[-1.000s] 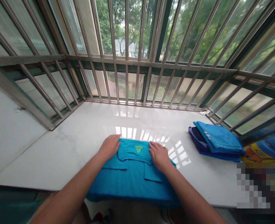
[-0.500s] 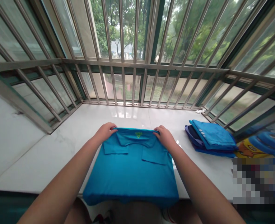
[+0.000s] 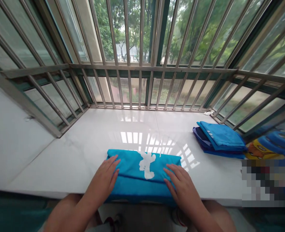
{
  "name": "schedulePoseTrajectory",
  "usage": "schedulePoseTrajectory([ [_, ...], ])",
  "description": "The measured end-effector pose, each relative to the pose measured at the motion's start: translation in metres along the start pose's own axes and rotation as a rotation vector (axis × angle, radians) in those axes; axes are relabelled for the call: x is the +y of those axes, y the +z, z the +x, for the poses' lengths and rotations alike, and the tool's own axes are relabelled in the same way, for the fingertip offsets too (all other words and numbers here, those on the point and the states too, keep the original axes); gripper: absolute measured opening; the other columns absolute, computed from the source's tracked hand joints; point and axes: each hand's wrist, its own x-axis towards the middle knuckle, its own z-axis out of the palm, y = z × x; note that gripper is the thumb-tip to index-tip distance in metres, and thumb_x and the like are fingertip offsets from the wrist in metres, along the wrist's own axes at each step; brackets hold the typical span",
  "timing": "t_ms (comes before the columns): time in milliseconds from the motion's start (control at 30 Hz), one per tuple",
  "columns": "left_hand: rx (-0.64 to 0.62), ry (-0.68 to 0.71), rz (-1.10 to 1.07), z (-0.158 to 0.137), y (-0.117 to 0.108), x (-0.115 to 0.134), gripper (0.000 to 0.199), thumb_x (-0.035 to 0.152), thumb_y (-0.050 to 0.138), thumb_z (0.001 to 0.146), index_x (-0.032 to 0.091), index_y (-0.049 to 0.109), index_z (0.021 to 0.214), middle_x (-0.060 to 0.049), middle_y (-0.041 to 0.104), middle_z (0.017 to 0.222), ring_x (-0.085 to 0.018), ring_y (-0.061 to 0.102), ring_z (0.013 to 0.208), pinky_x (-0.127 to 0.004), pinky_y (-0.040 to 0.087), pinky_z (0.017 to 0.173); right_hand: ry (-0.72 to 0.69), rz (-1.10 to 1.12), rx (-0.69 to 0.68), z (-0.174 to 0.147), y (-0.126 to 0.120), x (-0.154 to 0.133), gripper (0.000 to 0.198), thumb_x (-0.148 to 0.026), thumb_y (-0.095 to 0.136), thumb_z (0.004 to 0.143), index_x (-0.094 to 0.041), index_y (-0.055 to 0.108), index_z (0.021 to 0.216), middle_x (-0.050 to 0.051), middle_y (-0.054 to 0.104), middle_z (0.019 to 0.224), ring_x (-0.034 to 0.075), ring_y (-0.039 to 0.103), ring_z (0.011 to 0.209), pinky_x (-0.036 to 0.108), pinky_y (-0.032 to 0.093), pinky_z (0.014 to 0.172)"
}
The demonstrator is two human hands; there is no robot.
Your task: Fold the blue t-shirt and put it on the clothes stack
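Both hands lie flat and open, left hand [image 3: 105, 180] and right hand [image 3: 181, 185], pressing the folded shirt [image 3: 142, 175] at the worktop [image 3: 72, 154] front edge. Its near side overhangs; lifting the palms could let it slide off or unfold.

Two bare hands, the left hand [image 3: 105, 179] and the right hand [image 3: 181, 185], rest on one folded turquoise shirt [image 3: 142, 175] bearing one white print [image 3: 146, 165]. One stack of folded blue garments [image 3: 219, 140], at least two pieces, lies on one white sill [image 3: 84, 145]. One cartoon-printed item [image 3: 265, 149] sits beside it.
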Motion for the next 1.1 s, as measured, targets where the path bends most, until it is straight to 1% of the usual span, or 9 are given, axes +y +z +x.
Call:
schedulePoseTrajectory([
  [33, -0.012, -0.007, 0.01, 0.015, 0.003, 0.005, 0.05, 0.038, 0.043, 0.111, 0.027, 0.055, 0.158, -0.008, 0.052, 0.168, -0.03, 0.049, 0.155, -0.057, 0.04, 0.13, 0.044, -0.029, 0.012, 0.01, 0.007, -0.002, 0.048, -0.046, 0.051, 0.111, -0.027, 0.059, 0.155, 0.011, 0.057, 0.161, 0.034, 0.051, 0.149, 0.058, 0.036, 0.125],
  [67, -0.042, -0.017, 0.027, 0.03, 0.007, 0.008, 0.053, 0.041, 0.041, 0.112, 0.025, 0.051, 0.162, -0.009, 0.046, 0.172, -0.031, 0.043, 0.159, -0.058, 0.036, 0.131, 0.102, -0.053, -0.007, 0.021, 0.016, -0.002, 0.055, -0.05, 0.047, 0.112, -0.026, 0.053, 0.161, 0.012, 0.049, 0.168, 0.036, 0.043, 0.156, 0.063, 0.029, 0.128],
  [133, -0.145, -0.094, 0.072, 0.055, 0.022, 0.007, 0.059, 0.045, 0.04, 0.111, 0.019, 0.048, 0.164, -0.013, 0.039, 0.175, -0.034, 0.036, 0.163, -0.06, 0.033, 0.131, 0.248, -0.079, -0.122, 0.042, 0.035, 0.002, 0.067, -0.059, 0.041, 0.111, -0.026, 0.042, 0.169, 0.01, 0.037, 0.175, 0.04, 0.03, 0.163, 0.071, 0.019, 0.129],
  [200, -0.243, -0.198, 0.107, 0.069, 0.04, -0.001, 0.065, 0.051, 0.042, 0.11, 0.016, 0.047, 0.165, -0.015, 0.036, 0.176, -0.035, 0.034, 0.163, -0.06, 0.03, 0.132, 0.361, -0.075, -0.261, 0.058, 0.052, 0.011, 0.073, -0.065, 0.035, 0.11, -0.027, 0.037, 0.172, 0.008, 0.029, 0.178, 0.039, 0.023, 0.166, 0.071, 0.014, 0.13],
  [267, -0.295, -0.26, 0.122, 0.075, 0.056, -0.012, 0.071, 0.055, 0.041, 0.11, 0.015, 0.043, 0.167, -0.016, 0.033, 0.177, -0.035, 0.031, 0.165, -0.058, 0.026, 0.134, 0.401, -0.064, -0.348, 0.07, 0.061, 0.023, 0.076, -0.068, 0.031, 0.11, -0.027, 0.032, 0.173, 0.006, 0.023, 0.18, 0.035, 0.018, 0.167, 0.066, 0.008, 0.133],
  [367, -0.302, -0.274, 0.125, 0.081, 0.068, -0.024, 0.074, 0.058, 0.037, 0.11, 0.014, 0.039, 0.17, -0.015, 0.029, 0.179, -0.034, 0.027, 0.166, -0.056, 0.021, 0.135, 0.398, -0.063, -0.386, 0.087, 0.063, 0.038, 0.077, -0.069, 0.028, 0.11, -0.028, 0.027, 0.175, 0.003, 0.017, 0.182, 0.031, 0.011, 0.169, 0.062, 0.004, 0.134],
  [567, -0.303, -0.289, 0.121, 0.104, 0.069, -0.032, 0.073, 0.058, 0.034, 0.11, 0.016, 0.039, 0.17, -0.014, 0.031, 0.178, -0.032, 0.027, 0.166, -0.052, 0.02, 0.135, 0.383, -0.066, -0.393, 0.114, 0.065, 0.048, 0.077, -0.069, 0.025, 0.11, -0.028, 0.026, 0.175, 0.002, 0.018, 0.182, 0.029, 0.01, 0.169, 0.06, 0.003, 0.135],
  [733, -0.288, -0.3, 0.127, 0.111, 0.071, -0.034, 0.072, 0.057, 0.034, 0.11, 0.016, 0.039, 0.17, -0.014, 0.032, 0.178, -0.031, 0.028, 0.166, -0.052, 0.02, 0.135, 0.372, -0.043, -0.381, 0.116, 0.072, 0.052, 0.078, -0.07, 0.022, 0.11, -0.028, 0.025, 0.175, 0.003, 0.018, 0.182, 0.029, 0.011, 0.169, 0.06, 0.0, 0.134],
  [1100, -0.312, -0.313, 0.141, 0.111, 0.068, -0.03, 0.072, 0.056, 0.034, 0.109, 0.016, 0.04, 0.169, -0.012, 0.031, 0.178, -0.03, 0.028, 0.166, -0.053, 0.02, 0.136, 0.382, -0.012, -0.369, 0.116, 0.07, 0.051, 0.078, -0.071, 0.023, 0.109, -0.028, 0.027, 0.175, 0.003, 0.019, 0.182, 0.028, 0.01, 0.169, 0.058, -0.002, 0.134],
])
